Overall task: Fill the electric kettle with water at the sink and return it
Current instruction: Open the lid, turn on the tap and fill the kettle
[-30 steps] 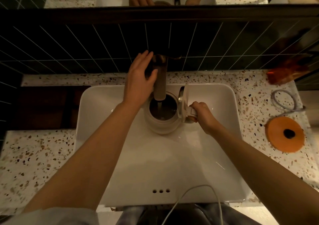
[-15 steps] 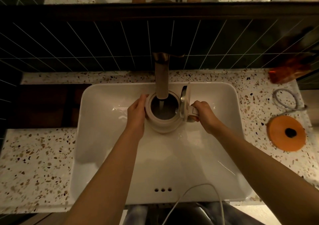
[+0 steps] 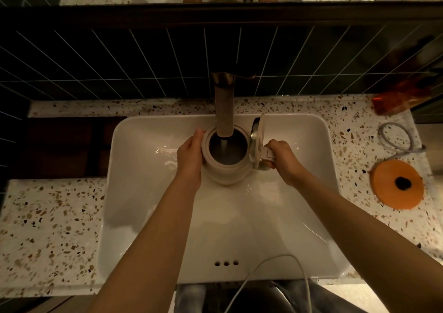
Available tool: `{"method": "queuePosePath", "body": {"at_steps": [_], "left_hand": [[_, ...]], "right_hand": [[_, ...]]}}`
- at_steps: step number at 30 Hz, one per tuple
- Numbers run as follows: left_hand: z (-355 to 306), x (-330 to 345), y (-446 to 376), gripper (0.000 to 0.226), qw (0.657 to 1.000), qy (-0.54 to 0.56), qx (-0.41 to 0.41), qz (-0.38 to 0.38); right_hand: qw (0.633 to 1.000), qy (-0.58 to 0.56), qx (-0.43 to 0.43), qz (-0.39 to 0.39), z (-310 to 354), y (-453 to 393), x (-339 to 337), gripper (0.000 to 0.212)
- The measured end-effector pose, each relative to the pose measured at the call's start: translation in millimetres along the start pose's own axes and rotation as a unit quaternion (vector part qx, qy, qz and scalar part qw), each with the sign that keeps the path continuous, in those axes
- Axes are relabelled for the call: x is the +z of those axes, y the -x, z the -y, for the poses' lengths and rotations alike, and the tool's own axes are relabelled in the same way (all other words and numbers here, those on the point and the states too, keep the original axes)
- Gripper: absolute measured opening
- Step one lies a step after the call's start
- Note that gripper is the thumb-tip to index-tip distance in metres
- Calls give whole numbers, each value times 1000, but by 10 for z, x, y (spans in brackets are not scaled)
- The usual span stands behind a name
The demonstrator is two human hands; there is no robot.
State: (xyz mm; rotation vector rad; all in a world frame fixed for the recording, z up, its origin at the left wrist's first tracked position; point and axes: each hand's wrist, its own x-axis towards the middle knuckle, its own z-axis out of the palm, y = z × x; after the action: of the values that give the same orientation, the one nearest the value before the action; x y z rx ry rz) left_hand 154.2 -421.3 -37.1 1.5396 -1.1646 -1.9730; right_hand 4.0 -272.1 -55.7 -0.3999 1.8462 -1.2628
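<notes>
The right hand (image 3: 285, 159) has its grip clamped on the handle of the kettle (image 3: 226, 159), carrying it upright in the sink (image 3: 318, 159); the left hand (image 3: 190, 159) lies open against its side, likely steadying the mouth under the faucet (image 3: 224, 111). The lid (image 3: 259, 142) stands open, clearing the stream. On the surface (image 3: 48, 228) beyond, the orange base (image 3: 396, 184) waits.

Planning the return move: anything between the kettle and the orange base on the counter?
Nothing visible. The kettle sits in the sink; the base lies right of it, with only the sink rim and bare counter between.
</notes>
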Motion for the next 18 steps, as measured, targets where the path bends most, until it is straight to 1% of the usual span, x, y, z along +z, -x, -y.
{"method": "queuePosePath", "body": {"at_steps": [9, 13, 18], "left_hand": [[19, -3, -28, 32, 1000, -4, 3, 3], [33, 18, -41, 36, 1000, -1, 2, -1], [37, 20, -52, 38, 1000, 1, 0, -3]], "right_hand": [[1000, -3, 2, -1, -30, -3, 3, 40], [1000, 5, -2, -3, -32, -5, -22, 37], [1000, 8, -6, 0, 11, -8, -27, 38]]}}
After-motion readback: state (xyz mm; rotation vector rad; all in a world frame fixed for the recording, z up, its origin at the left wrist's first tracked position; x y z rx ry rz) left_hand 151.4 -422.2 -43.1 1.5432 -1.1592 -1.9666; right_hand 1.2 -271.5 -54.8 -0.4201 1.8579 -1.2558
